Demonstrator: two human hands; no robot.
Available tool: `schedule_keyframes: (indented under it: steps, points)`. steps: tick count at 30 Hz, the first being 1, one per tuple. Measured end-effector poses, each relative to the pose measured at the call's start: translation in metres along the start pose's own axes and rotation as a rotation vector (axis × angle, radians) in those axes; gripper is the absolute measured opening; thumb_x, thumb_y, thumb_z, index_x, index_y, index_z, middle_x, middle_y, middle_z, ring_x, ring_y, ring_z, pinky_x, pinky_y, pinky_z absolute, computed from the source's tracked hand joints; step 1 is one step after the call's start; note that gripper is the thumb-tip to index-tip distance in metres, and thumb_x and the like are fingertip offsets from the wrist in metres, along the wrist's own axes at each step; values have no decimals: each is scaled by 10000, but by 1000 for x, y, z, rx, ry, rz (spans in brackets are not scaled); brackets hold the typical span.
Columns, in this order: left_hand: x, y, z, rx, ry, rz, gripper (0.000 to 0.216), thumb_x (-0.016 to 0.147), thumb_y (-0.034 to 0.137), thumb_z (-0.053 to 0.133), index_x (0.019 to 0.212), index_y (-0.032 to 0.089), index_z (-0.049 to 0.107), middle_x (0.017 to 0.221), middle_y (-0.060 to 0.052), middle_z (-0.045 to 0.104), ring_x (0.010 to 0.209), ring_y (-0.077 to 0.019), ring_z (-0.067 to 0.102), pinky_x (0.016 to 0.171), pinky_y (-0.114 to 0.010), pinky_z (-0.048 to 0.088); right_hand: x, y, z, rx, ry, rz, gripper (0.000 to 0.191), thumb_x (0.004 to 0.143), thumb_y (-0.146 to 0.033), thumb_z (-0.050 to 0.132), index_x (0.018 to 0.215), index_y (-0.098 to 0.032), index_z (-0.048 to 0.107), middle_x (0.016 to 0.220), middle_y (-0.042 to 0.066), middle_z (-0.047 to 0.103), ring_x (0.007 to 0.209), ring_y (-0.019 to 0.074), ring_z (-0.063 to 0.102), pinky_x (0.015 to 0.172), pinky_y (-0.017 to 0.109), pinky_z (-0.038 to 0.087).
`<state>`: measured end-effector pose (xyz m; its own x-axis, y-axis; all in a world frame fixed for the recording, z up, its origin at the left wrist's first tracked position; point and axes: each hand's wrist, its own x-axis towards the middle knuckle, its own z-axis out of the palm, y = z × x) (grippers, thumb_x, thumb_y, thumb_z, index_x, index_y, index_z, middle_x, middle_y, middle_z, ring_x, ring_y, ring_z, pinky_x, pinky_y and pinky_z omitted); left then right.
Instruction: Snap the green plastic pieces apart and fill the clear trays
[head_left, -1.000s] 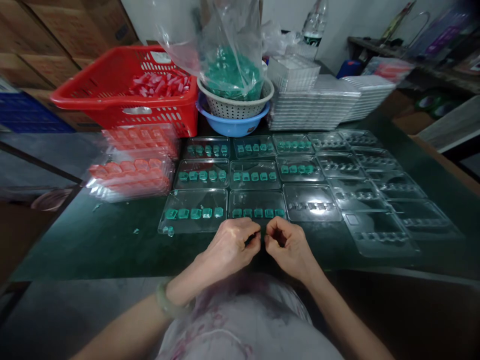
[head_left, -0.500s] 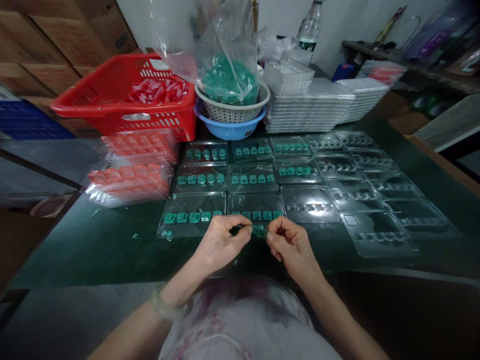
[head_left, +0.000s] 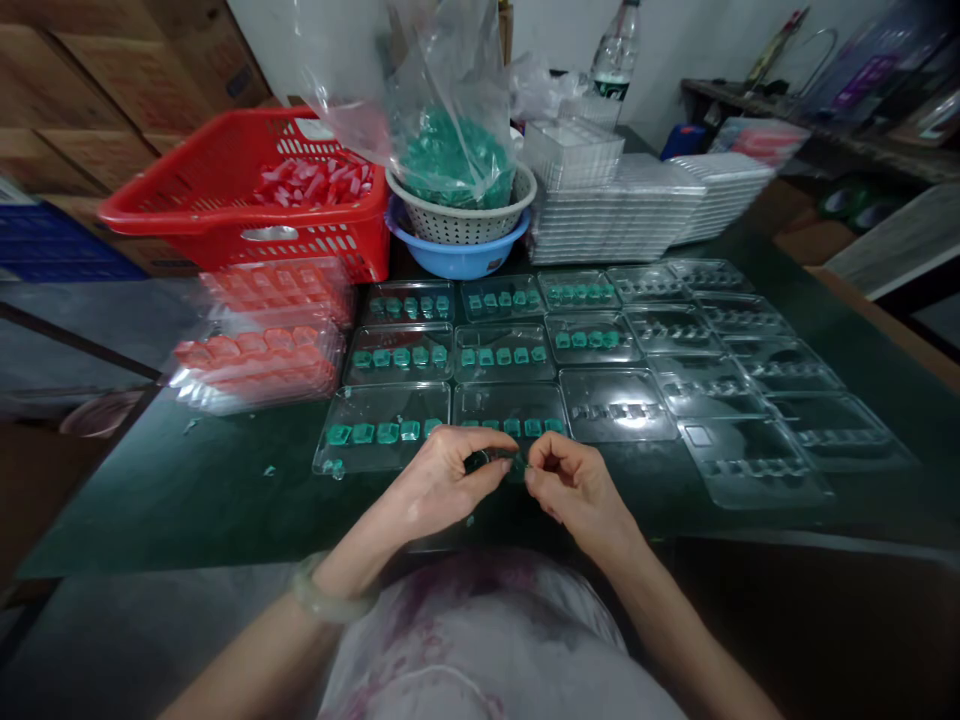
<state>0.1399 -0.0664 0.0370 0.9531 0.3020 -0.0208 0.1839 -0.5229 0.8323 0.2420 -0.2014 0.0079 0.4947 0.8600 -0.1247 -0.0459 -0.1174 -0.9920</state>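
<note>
Drawn closer together, left hand [head_left: 444,482] and right hand [head_left: 576,486] pinch a green piece [head_left: 517,467]. A clear tray [head_left: 510,400] sits at twelve o'clock

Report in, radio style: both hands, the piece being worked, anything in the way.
Left hand and right hand pinching, close together. Small green piece between them, partly hidden. Left hand hides part of clear tray beyond.

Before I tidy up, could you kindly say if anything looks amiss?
A greenish scrap lies loose on the left of the table, and a green clump sits at the near left corner of a clear tray, apart from its row of pieces.
</note>
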Motion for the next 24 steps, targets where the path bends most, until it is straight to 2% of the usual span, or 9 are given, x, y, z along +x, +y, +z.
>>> schedule_keyframes:
  steps: [4,6,9,11,13,15,17,20,24]
  points:
    - [1,6,6,49,27,72,238,778,115,459,883,166,666,771,-17,635,661,-115,553,631,-227,405,1,0,0,-62,25,-76,141,720,-76,493,632,-170,435,578,-65,380,517,49,346,463,178,277]
    - [3,6,8,-25,61,39,217,768,123,472,849,155,670,731,-19,618,640,-113,537,616,-230,397,-1,0,-1,-55,41,-107,150,732,-81,500,632,-171,435,581,-64,380,516,50,350,462,178,283]
    - [5,1,10,-421,12,-210,156,764,207,516,789,139,653,543,12,533,475,-82,446,463,-204,330,-5,-1,-1,21,73,-160,63,766,-140,538,747,-188,502,653,-45,456,547,65,412,483,189,337]
    - [6,-4,12,-776,-43,-375,127,744,241,555,750,133,623,469,35,449,406,-65,370,383,-188,232,-7,-1,-1,12,149,-261,189,742,-156,598,910,-217,536,816,-8,530,649,95,489,543,217,398]
    - [6,-8,15,-1054,-65,-452,84,702,213,602,736,137,597,487,34,439,420,-68,388,367,-179,198,-8,-1,-1,-88,218,-386,318,713,-131,636,999,-242,553,976,26,546,777,132,530,625,255,435]
    - [5,-8,19,-1196,-84,-499,80,667,179,632,715,141,582,505,29,440,447,-75,426,370,-174,214,-7,0,-1,-190,230,-480,294,722,-103,625,975,-248,594,998,33,562,853,153,542,698,282,448]
    - [5,-7,23,-1223,-86,-534,87,660,182,644,694,138,578,513,27,444,450,-73,439,378,-173,242,-6,1,-2,-227,220,-523,268,734,-86,613,945,-251,618,956,28,585,873,157,552,748,298,450]
    - [6,-4,29,-1112,-79,-524,108,676,224,641,688,129,591,508,27,452,441,-67,431,388,-176,264,-7,3,-3,-207,229,-517,260,729,-91,625,934,-251,630,930,24,593,845,150,563,734,292,459]
    - [9,-2,28,-716,-15,-383,172,696,298,637,738,131,628,530,21,506,454,-63,407,410,-177,271,-11,9,-6,-152,236,-437,177,733,-129,630,875,-234,635,918,28,595,768,135,564,637,262,459]
